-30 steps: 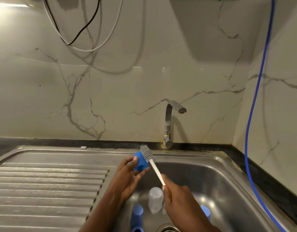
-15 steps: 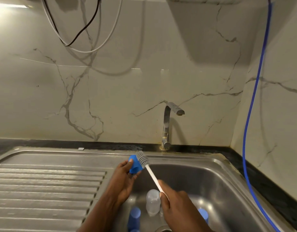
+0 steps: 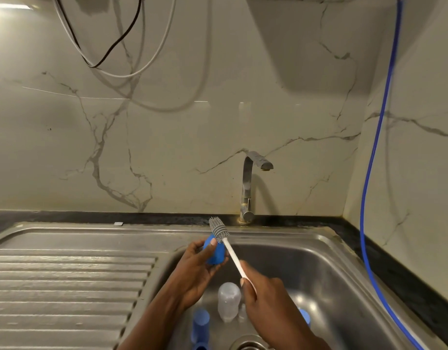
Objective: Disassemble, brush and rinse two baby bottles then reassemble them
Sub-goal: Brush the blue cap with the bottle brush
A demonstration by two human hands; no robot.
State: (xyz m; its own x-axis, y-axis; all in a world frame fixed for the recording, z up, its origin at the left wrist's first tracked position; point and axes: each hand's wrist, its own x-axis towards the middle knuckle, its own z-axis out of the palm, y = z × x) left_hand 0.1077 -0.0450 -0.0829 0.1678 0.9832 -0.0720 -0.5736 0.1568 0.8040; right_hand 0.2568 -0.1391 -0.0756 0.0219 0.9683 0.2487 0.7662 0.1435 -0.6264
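- The pale marble back wall (image 3: 192, 137) is filling most of the view, with grey veins running across it.
- A bright glare (image 3: 10, 6) is glowing in the top left corner.
- A white cable (image 3: 121, 76) and a black cable (image 3: 111, 50) are hanging in loops high on the left and throwing soft shadows.
- A blue hose (image 3: 380, 120) is trailing down the side wall (image 3: 425, 173) on the right.
- A narrow dark bench (image 3: 66, 215) is running along the foot of both walls.
- A steel tap (image 3: 246, 183) is standing at the back, its spout pointing right.
- The steel sink (image 3: 326, 238) is sitting below it, with its ribbed drainboard (image 3: 66, 274) stretching off left.
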